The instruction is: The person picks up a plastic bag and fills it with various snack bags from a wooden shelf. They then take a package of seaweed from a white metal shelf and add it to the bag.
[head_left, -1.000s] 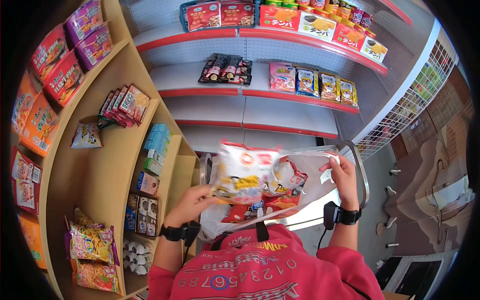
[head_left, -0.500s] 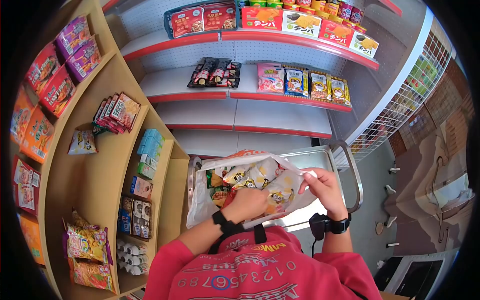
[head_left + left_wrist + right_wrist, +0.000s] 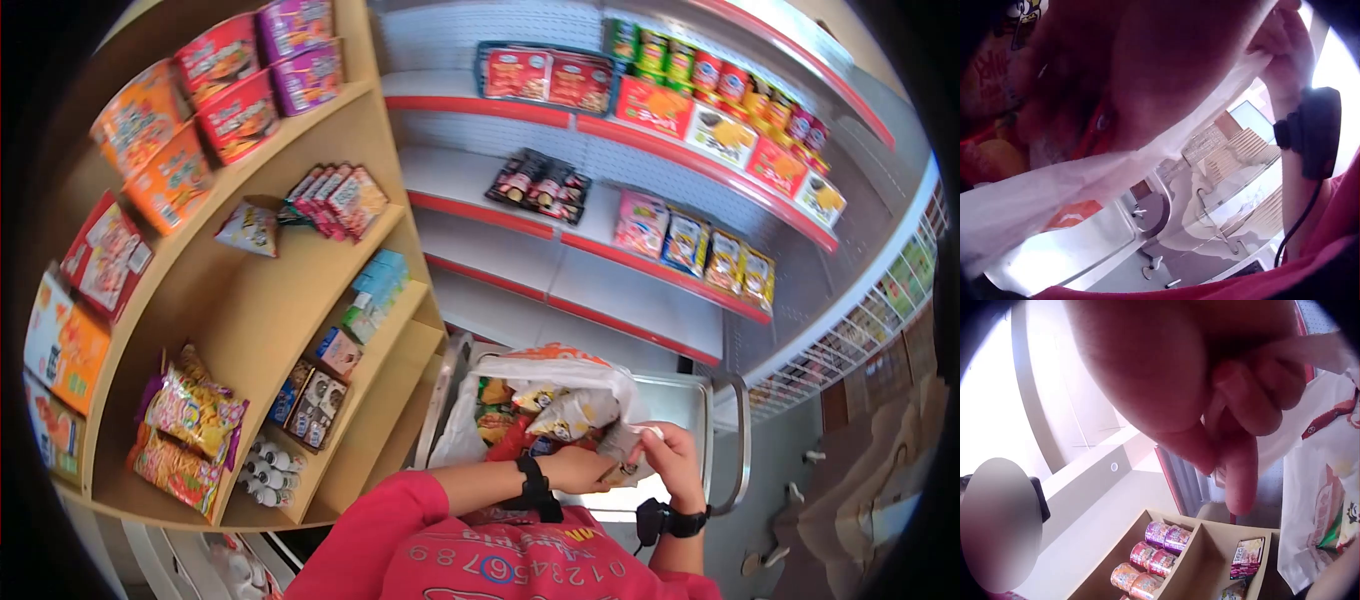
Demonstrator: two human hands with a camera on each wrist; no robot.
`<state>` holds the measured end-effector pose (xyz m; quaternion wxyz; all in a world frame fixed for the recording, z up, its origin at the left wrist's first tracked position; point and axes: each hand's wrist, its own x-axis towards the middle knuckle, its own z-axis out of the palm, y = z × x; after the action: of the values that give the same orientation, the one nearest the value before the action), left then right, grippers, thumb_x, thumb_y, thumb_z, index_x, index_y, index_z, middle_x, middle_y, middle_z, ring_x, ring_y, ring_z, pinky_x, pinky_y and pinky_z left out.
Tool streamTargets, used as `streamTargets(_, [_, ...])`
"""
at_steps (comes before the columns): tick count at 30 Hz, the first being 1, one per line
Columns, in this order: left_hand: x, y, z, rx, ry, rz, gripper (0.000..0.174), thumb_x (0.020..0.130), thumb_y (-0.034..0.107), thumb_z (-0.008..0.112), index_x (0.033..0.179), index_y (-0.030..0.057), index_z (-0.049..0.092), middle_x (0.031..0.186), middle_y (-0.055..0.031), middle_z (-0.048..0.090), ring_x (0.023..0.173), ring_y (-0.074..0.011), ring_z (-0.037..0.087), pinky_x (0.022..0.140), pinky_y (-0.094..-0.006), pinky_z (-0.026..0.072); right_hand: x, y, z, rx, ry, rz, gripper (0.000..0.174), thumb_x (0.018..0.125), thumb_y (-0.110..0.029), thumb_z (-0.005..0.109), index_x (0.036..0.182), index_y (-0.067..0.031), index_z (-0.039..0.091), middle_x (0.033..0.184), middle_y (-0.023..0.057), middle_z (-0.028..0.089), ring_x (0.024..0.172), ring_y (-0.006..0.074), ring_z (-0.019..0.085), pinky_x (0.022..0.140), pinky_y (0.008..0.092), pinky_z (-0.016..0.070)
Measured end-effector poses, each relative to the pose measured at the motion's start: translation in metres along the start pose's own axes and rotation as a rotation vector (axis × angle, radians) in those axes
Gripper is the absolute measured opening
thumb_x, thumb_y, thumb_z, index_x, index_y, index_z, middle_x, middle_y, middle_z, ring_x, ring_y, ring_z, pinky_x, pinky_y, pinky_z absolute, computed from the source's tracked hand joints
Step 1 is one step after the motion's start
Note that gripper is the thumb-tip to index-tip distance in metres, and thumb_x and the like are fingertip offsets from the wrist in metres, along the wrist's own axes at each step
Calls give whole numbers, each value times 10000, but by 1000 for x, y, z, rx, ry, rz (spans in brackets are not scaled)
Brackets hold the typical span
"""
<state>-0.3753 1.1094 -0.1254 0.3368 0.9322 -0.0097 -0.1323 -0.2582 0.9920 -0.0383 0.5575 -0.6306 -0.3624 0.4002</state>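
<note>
A white plastic bag stands with its mouth up in front of me, full of snack packets. White-and-yellow packets lie uppermost, beside a red one. My left hand is down in the near right part of the bag, its fingers among the packets. In the left wrist view the fingers are dark and partly hidden, so I cannot tell whether they grip a packet. My right hand pinches the bag's rim at the right; the right wrist view shows its thumb and fingers closed on the white plastic.
The bag rests on a metal cart with a curved rail. On the left, a wooden shelf holds cup noodles, snack bags and small boxes. Behind the cart are white shelves with red edges and packaged snacks.
One second ago my left hand held a white-and-yellow snack packet over the bag; it then went down inside and has shifted right. My right hand still pinches the rim. The head view has turned.
</note>
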Motion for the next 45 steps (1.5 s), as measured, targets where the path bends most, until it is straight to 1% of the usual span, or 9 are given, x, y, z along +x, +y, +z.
streamTargets(4, [-55, -25, -37, -234, 159, 137, 351, 827, 376, 528, 1011, 76, 535, 814, -125, 618, 754, -295, 604, 636, -385, 454, 6, -7, -2, 52, 101, -26, 198, 898, -173, 484, 955, -22, 600, 628, 34, 604, 439, 6, 349, 392, 167, 250])
streamTargets(12, [-205, -124, -133, -263, 941, -520, 199, 795, 174, 576, 933, 30, 575, 765, -100, 596, 664, -176, 576, 607, -291, 452, 32, 2, 0, 117, 472, -160, 205, 913, -228, 471, 899, -54, 578, 559, 8, 516, 402, 27, 345, 371, 170, 246])
streamTargets(14, [-249, -197, -143, 36, 1168, -639, 223, 782, 178, 590, 936, 18, 572, 783, -82, 585, 658, -162, 560, 613, -290, 453, 38, -2, 9, 118, 492, -172, 208, 914, -233, 467, 880, -58, 575, 556, 7, 511, 400, 26, 345, 369, 167, 242])
streamTargets(18, [-330, -295, -180, -410, 1538, -799, 310, 763, 150, 588, 1045, 34, 539, 838, -44, 579, 708, -159, 549, 627, -289, 455, 47, 7, 19, 104, 535, -170, 214, 911, -241, 473, 866, -54, 567, 554, 9, 507, 383, 30, 349, 351, 171, 234])
streamTargets(20, [-356, -309, -205, -715, 1680, -846, 404, 731, 128, 567, 1103, -21, 516, 1012, -152, 595, 877, -216, 589, 745, -309, 460, 49, 7, 28, 69, 516, -136, 219, 909, -247, 476, 880, -48, 564, 559, 11, 509, 378, 32, 353, 342, 174, 235])
streamTargets(27, [-395, -453, -227, -543, 1703, -783, 578, 714, 152, 557, 1256, 4, 421, 1157, -186, 538, 1076, -289, 518, 896, -332, 404, 52, 13, 53, -2, 636, -111, 228, 908, -257, 469, 810, -66, 544, 543, 7, 494, 378, 37, 360, 344, 173, 250])
streamTargets(29, [-394, -448, -238, -179, 1487, -1108, 589, 735, 211, 545, 1298, 111, 402, 1205, -152, 513, 1101, -305, 501, 926, -375, 390, 52, 12, 59, -34, 668, -101, 233, 911, -255, 466, 814, -57, 542, 534, 4, 490, 375, 33, 358, 340, 173, 252])
streamTargets(33, [-391, -398, -266, -82, 1135, -1512, 592, 771, 289, 531, 1332, 272, 343, 1274, -104, 456, 1158, -249, 461, 928, -418, 388, 50, 14, 67, -62, 677, -131, 242, 913, -259, 463, 816, -54, 548, 539, -3, 488, 379, 24, 356, 341, 169, 244])
streamTargets(45, [-411, -391, -253, -14, 1222, -1389, 400, 767, 273, 529, 1126, 96, 536, 1141, -151, 546, 1070, -298, 517, 866, -448, 421, 62, -2, 93, -48, 706, -99, 238, 903, -257, 477, 855, -40, 563, 558, -2, 491, 389, 28, 363, 355, 172, 251])
